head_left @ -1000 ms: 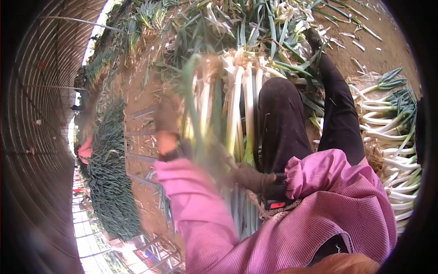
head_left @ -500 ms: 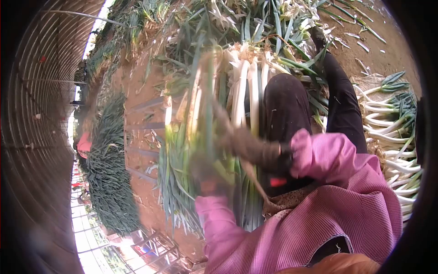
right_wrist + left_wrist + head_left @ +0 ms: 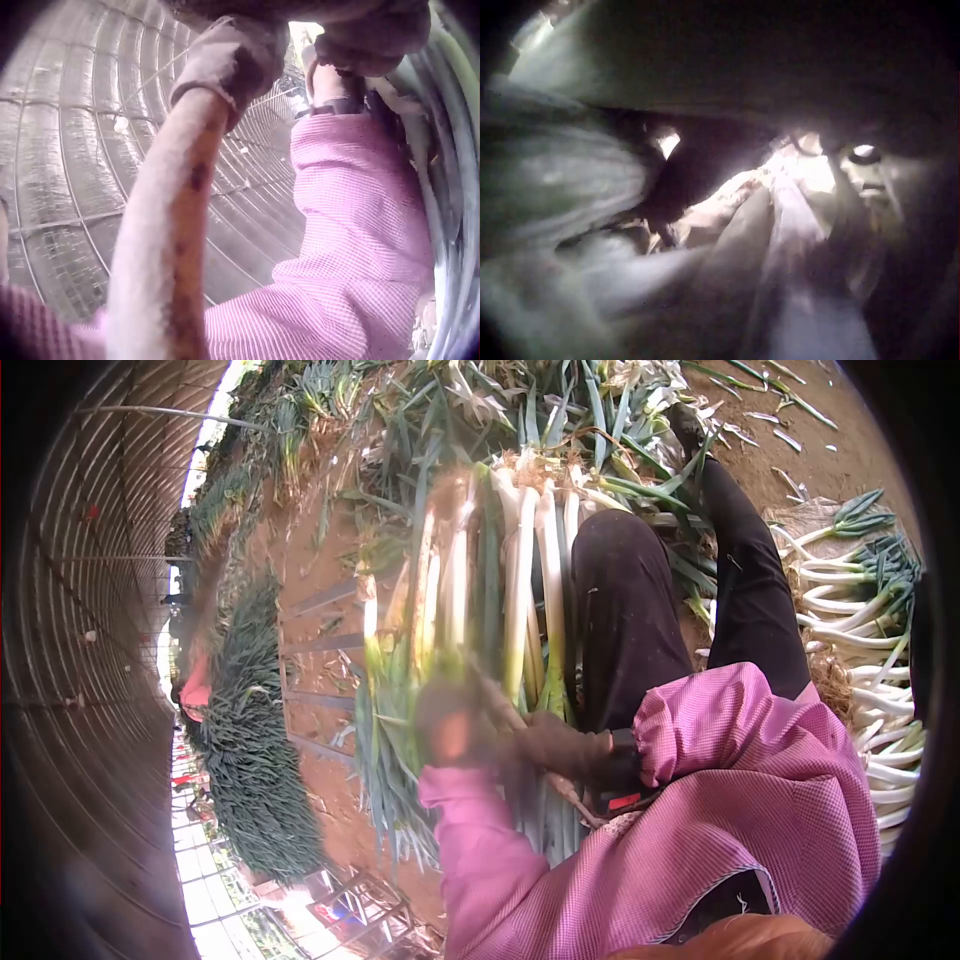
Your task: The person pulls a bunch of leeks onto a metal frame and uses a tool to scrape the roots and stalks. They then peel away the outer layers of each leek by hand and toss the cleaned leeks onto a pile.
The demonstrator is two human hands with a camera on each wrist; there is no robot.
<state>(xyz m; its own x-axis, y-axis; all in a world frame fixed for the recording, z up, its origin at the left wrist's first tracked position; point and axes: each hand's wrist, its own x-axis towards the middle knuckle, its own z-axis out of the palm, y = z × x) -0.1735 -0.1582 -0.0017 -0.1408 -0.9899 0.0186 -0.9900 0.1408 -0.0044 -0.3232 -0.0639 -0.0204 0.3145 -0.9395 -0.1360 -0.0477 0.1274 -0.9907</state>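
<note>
The gloved right hand [image 3: 562,745] grips a wooden handle [image 3: 161,247], its fingers curled round it, near a dark-trousered knee [image 3: 625,600]. The gloved left hand [image 3: 450,725] is a blur over the green part of a row of long leeks [image 3: 520,580], so whether it grasps any cannot be told. The leeks' white stems and roots extend beyond both hands, away from the body, with green leaves below and around the left hand.

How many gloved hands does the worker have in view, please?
2: the left hand, blurred, at the leeks; the right hand, gripping a stick. Neither is fully hidden.
</note>
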